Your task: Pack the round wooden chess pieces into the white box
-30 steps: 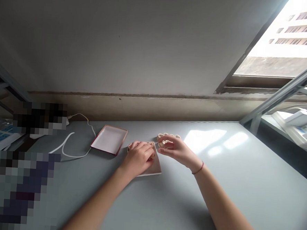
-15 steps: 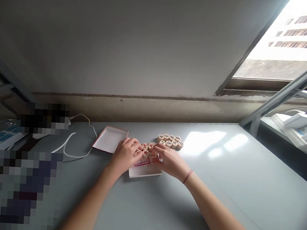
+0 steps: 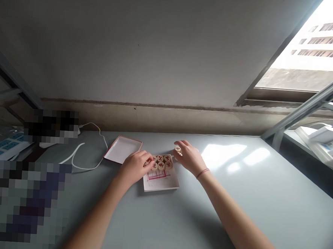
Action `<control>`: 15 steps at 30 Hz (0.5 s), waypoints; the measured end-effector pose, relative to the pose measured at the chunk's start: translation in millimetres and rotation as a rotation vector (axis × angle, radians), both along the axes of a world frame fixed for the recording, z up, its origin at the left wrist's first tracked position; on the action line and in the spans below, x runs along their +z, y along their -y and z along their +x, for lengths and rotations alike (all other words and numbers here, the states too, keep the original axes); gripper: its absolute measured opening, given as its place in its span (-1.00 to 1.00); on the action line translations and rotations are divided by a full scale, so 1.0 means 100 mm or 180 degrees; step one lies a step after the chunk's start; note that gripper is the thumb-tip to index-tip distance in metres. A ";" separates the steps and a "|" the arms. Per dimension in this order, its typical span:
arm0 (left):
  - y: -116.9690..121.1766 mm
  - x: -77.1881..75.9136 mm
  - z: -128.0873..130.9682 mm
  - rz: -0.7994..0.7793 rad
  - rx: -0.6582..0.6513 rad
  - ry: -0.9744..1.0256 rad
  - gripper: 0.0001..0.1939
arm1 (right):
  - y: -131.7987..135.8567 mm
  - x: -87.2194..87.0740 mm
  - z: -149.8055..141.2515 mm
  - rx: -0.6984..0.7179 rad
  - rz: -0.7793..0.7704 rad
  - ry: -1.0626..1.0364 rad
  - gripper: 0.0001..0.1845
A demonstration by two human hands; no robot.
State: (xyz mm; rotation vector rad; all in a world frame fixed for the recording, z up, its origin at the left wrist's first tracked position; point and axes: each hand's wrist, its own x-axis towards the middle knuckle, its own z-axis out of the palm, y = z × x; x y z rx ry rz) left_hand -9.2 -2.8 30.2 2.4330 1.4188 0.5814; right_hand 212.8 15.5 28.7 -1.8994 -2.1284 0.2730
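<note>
A shallow white box tray (image 3: pixel 163 183) with a red grid inside lies on the grey table (image 3: pixel 263 205). Several round wooden chess pieces with red marks (image 3: pixel 162 162) sit in its far end. My left hand (image 3: pixel 135 166) rests at the tray's left edge, fingers curled against the pieces. My right hand (image 3: pixel 189 156) lies just right of the tray over a group of loose pieces, with its fingertips pinched on one wooden piece (image 3: pixel 177 149). A red cord circles my right wrist.
The box lid (image 3: pixel 122 150) lies open-side up to the left of the tray. A white cable (image 3: pixel 81 151) loops further left, near a power strip (image 3: pixel 1 148). A wall rises behind the table, a window and metal frame to the right.
My right hand left the tray and moved right and back onto the loose pieces, covering them. My left hand stayed at the tray's left edge. The pieces in the tray now show.
</note>
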 end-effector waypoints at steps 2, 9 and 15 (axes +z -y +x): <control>0.00 0.00 0.00 -0.0073 0.0020 -0.0008 -0.87 | -0.11 0.01 -0.03 -0.0185 -0.0252 0.0237 -0.66; 0.01 -0.02 0.00 -0.0018 -0.0050 0.0044 -0.82 | -0.27 -0.04 -0.12 -0.0310 -0.0470 0.0378 -0.72; 0.01 -0.06 0.02 -0.0004 -0.0188 0.0325 -0.85 | -0.09 0.06 -0.20 -0.0337 -0.0185 -0.0032 -0.75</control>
